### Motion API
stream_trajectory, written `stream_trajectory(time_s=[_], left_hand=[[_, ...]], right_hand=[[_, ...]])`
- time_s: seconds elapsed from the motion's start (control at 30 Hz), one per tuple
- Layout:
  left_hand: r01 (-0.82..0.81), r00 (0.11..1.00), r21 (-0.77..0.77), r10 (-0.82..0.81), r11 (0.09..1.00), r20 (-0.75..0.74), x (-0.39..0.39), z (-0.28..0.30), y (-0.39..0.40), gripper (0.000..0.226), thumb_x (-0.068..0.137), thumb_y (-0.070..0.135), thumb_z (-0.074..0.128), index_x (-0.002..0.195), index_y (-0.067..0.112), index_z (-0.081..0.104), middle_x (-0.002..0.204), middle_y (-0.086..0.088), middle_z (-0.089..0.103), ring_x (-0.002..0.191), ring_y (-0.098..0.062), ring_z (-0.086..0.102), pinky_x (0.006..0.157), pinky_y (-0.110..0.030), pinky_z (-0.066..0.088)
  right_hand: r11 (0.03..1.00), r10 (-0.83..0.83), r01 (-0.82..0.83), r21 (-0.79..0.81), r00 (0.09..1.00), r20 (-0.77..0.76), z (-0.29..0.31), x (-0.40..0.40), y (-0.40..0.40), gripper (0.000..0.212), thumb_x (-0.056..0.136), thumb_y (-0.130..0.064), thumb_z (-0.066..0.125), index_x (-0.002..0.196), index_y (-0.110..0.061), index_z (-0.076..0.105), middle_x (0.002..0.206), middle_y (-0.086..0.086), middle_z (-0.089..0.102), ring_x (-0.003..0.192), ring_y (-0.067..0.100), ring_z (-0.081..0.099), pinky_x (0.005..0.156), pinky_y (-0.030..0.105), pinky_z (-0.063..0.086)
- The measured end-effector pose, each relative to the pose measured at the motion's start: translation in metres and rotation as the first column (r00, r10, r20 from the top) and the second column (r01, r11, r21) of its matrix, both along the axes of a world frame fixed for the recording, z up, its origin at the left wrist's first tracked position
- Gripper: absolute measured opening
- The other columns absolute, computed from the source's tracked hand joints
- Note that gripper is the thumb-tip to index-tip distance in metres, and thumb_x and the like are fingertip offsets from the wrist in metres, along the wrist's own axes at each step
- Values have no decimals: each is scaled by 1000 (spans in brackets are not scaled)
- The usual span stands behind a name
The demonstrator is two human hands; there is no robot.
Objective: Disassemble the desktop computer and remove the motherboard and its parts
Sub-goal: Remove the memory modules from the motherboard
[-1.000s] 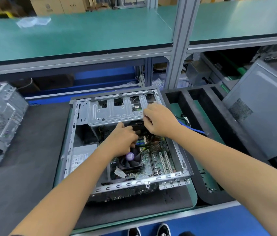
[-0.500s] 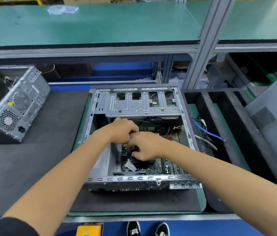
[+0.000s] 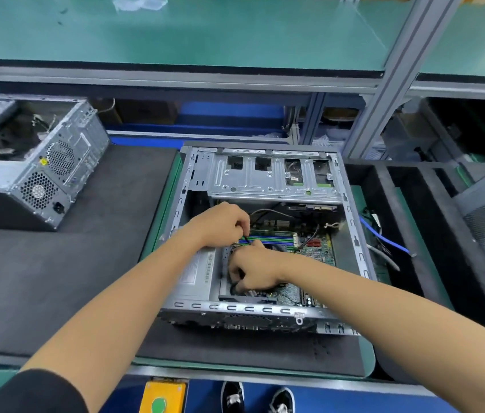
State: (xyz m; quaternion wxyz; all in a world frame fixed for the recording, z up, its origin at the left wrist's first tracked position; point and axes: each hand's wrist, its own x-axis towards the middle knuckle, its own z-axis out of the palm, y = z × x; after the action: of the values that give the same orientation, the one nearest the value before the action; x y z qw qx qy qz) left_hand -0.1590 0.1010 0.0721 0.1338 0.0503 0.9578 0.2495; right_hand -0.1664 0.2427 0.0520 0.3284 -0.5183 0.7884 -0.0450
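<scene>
both hands reach into the open case (image 3: pixel 354 242). left hand (image 3: pixel 220 225) pinches a black cable (image 3: pixel 246 239). right hand (image 3: pixel 253 271) curls round something dark, unclear what.

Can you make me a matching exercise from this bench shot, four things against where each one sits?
Things:
1. second computer case
2. blue cable
3. drive cage
4. left hand

Places:
A. at the far end of the open case
B. on the dark mat, far left
C. in the tray right of the open case
D. pinching a black cable above the memory slots

Pairs: 1-B, 2-C, 3-A, 4-D
</scene>
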Motion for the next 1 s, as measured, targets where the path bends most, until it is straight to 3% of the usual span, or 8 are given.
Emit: stream_trajectory(time_s=[0.2, 0.33, 0.43, 0.53, 0.63, 0.83, 0.93, 1.0], left_hand=[[20, 1000, -11, -20, 1000, 4, 1, 1, 1, 27, 83, 5, 50, 86, 20, 73, 58, 22, 53, 53, 18, 49, 50, -16, 30], [13, 1000, -53, -13, 999, -5, 1, -1, 0, 24, 81, 10, 53, 83, 25, 71, 62, 21, 56, 52, 7, 51, 52, -19, 32], [11, 1000, -67, -12, 998, -6, 1, -2, 0, 22, 81, 13, 53, 81, 27, 70, 65, 22, 57, 55, 3, 50, 53, -19, 34], [13, 1000, -69, -13, 998, 2, -1, -4, 0, 20, 82, 14, 54, 83, 25, 71, 72, 19, 62, 64, 1, 54, 59, -23, 39], [15, 1000, -77, -14, 997, 11, -2, -5, 1, 18, 84, 17, 55, 84, 22, 72, 78, 15, 66, 71, -1, 58, 66, -26, 47], [25, 999, -81, -23, 996, 29, -2, -4, 2, 15, 84, 19, 57, 82, 23, 72, 79, 12, 68, 73, -6, 61, 69, -28, 50], [40, 998, -88, -36, 995, 45, -2, -3, 2, 14, 82, 19, 58, 81, 25, 71, 77, 15, 66, 73, -5, 61, 68, -28, 49], [47, 998, -92, -41, 995, 57, -2, -3, 1, 14, 82, 19, 58, 79, 26, 70, 75, 16, 66, 73, -5, 61, 68, -28, 49]], right_hand=[[997, 64, -67, 50, 997, 50, 7, 3, 2, 13, 87, -16, 58, 77, -8, 56, 83, 7, 59, 78, 21, 47, 97, 46, 38], [998, 45, -47, -33, 995, -84, 9, -3, 8, 20, 91, -29, 63, 93, -11, 67, 101, 6, 62, 103, 23, 49, 89, 40, 43], [995, 58, -63, -73, 995, -78, 7, -3, 13, 13, 91, -20, 60, 100, -13, 65, 107, 6, 59, 107, 23, 47, 91, 39, 38], [994, 65, -65, -92, 998, -6, 8, -7, 21, 35, 84, -8, 58, 118, -15, 61, 117, 5, 53, 113, 23, 45, 91, 36, 37], [974, 224, -227, 5, 955, -195, 6, -7, 26, 44, 84, -18, 63, 127, -17, 56, 123, 4, 50, 117, 22, 40, 93, 39, 34], [954, 298, -301, 12, 937, -183, 10, 1, 12, 17, 78, -2, 60, 91, -13, 63, 116, 3, 55, 112, 24, 42, 91, 46, 36], [949, 313, -313, 37, 924, -219, 7, -1, 15, 40, 82, -8, 62, 120, -21, 61, 134, 2, 47, 125, 24, 35, 96, 44, 32], [947, 321, -314, 68, 912, -255, 3, -3, 21, 66, 83, -12, 65, 142, -28, 42, 149, 2, 32, 136, 23, 25, 104, 43, 27]])
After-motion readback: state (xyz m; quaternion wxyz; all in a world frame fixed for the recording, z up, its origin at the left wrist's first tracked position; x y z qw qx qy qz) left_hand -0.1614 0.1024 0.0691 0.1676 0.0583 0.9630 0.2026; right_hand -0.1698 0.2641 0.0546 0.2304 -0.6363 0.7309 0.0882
